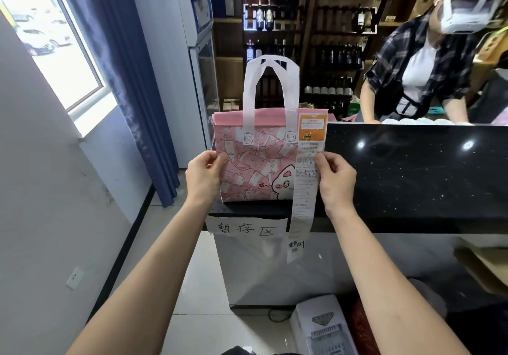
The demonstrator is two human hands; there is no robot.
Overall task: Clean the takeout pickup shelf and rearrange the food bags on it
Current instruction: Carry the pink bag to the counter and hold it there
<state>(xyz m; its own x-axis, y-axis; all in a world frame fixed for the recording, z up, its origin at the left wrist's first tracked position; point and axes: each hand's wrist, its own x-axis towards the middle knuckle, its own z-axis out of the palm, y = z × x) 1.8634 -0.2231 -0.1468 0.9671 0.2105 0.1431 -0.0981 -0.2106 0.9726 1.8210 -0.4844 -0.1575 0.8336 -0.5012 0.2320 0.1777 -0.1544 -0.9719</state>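
Note:
A pink food bag [255, 162] with white handles and a cartoon cat print stands upright on the left end of a black speckled counter [412, 173]. A long white receipt [305, 189] with an orange top hangs down its right front, past the counter's edge. My left hand [203, 176] grips the bag's left side. My right hand [334, 178] grips its right side, with the thumb pressed on the receipt.
A handwritten paper sign [247, 227] is taped to the counter's front edge below the bag. A person in a plaid shirt [417, 71] leans over the counter's far right. A white fridge [187, 66] and dark bottle shelves [316, 52] stand behind. A white box [324, 327] sits on the floor.

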